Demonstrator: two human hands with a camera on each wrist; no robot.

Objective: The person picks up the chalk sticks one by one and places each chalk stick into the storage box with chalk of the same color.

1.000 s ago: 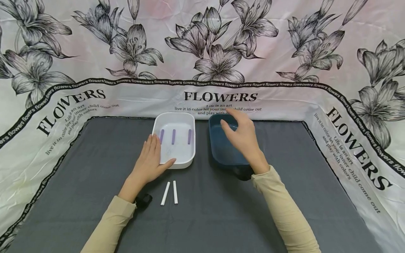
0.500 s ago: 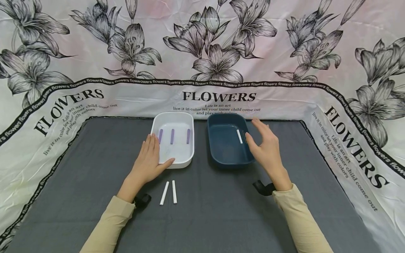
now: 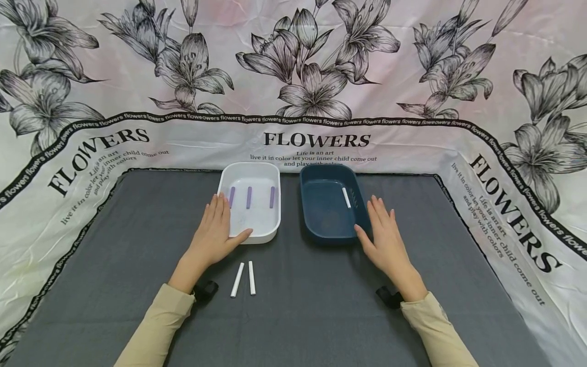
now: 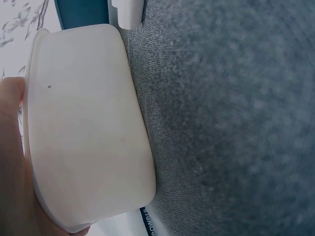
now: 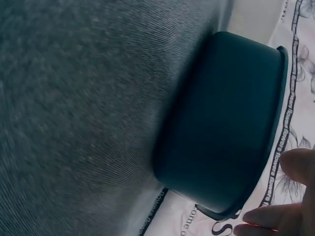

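Observation:
My left hand [image 3: 214,232] rests on the left front rim of a white plastic container [image 3: 255,224], fingers straight and thumb along the near rim. Inside it lie several purple chalk-like sticks, one in the middle [image 3: 249,198] and one at the right [image 3: 272,197]. My right hand [image 3: 387,239] is at the right side of a dark blue container [image 3: 327,224], fingers extended and holding nothing. In the right wrist view its fingertips are close to the blue rim [image 5: 284,73]. One white chalk-like stick [image 3: 346,198] lies inside the blue container.
Two more white sticks, a left one [image 3: 237,280] and a right one [image 3: 252,278], lie on the grey cloth [image 3: 312,316] in front of the white container. A flower-printed cloth [image 3: 316,140] borders the grey area behind and at both sides.
My right hand has moved from above the blue container to its right side and lowered, its fingers straightening. The white stick inside has come into view. My left hand has stayed in place.

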